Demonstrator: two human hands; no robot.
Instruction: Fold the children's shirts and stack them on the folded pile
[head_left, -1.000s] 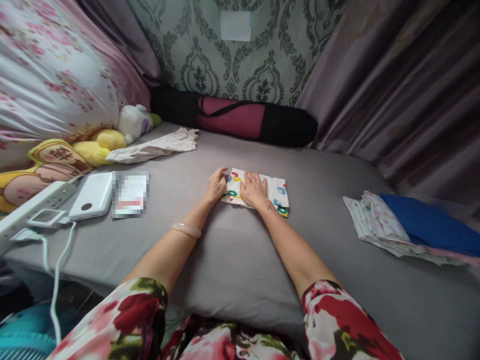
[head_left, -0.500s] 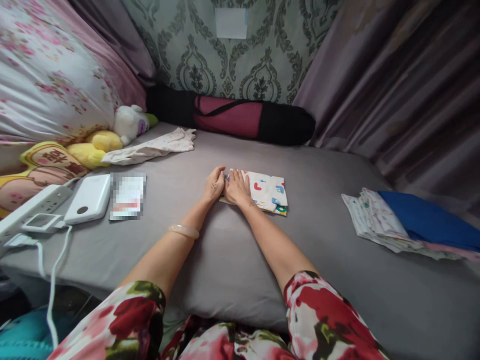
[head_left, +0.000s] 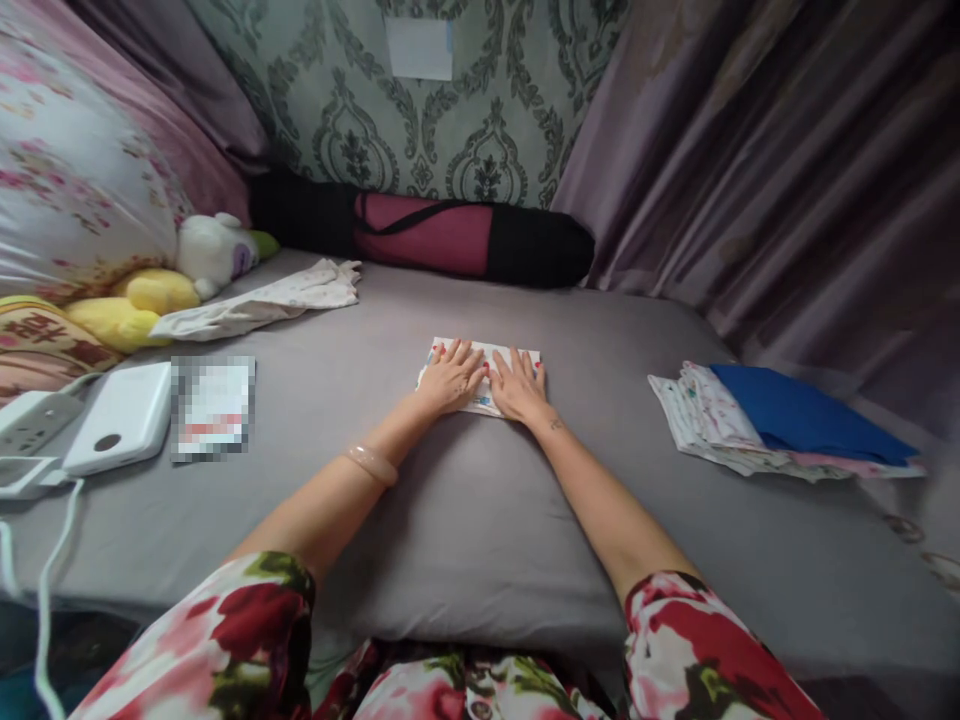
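A folded white cloth (head_left: 484,400) with small coloured prints lies flat on the grey bed sheet (head_left: 480,520), straight ahead of me. My left hand (head_left: 452,378) rests palm down on its left half, fingers stretched out. Pressed flat on the right half is my right hand (head_left: 519,384), its fingers spread. The two thumbs nearly meet over the middle of the cloth. Much of the cloth's top is covered by the hands.
To the right lies a stack of folded clothes (head_left: 712,425) with a blue one (head_left: 810,412). A crumpled pale cloth (head_left: 262,303), plush toys (head_left: 214,252), a white power bank (head_left: 124,420) and a power strip (head_left: 34,425) are left. A black-and-maroon long bag (head_left: 427,235) lies behind.
My hands have moved apart and now lie flat side by side on the cloth. The left was curled at its left edge. The cloth looks smaller, and the view has turned right.
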